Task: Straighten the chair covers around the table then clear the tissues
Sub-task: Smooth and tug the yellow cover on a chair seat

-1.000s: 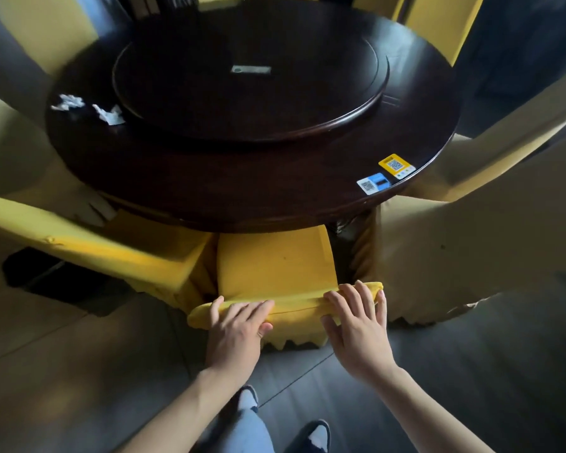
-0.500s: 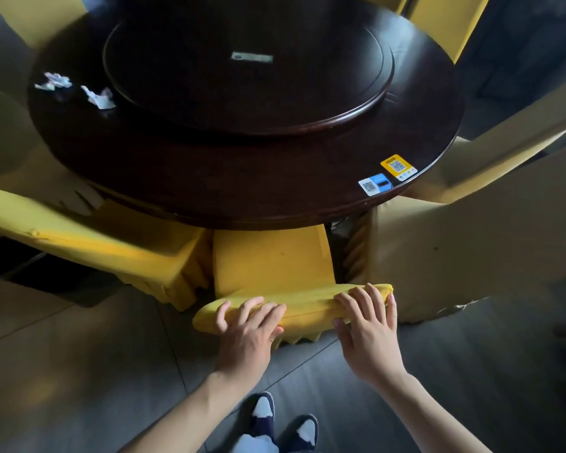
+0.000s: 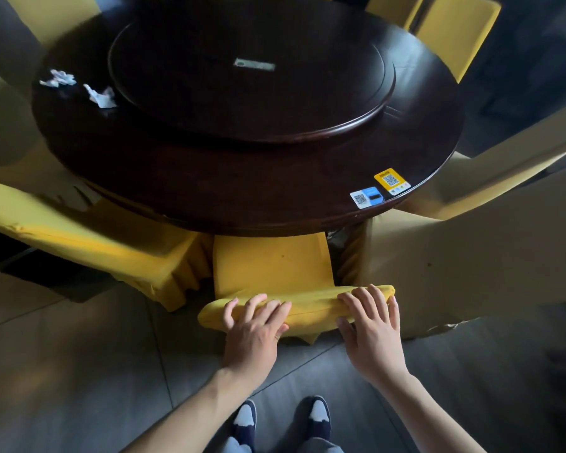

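Observation:
A yellow-covered chair is tucked under the near edge of the dark round table. Its backrest top faces me. My left hand grips the left part of that top, fingers curled over it and the thumb on the near side. Over the right end, my right hand holds the cover the same way. Two crumpled white tissues lie on the table's far left, beside the turntable.
More yellow-covered chairs ring the table: one close on the left, a pale one close on the right, others at the back. Two QR stickers sit near the table's right edge. My shoes stand on the grey tiled floor.
Both hands stay on the chair's backrest top, with fingers curling a little further over it. The view has tilted down, bringing my shoes into sight.

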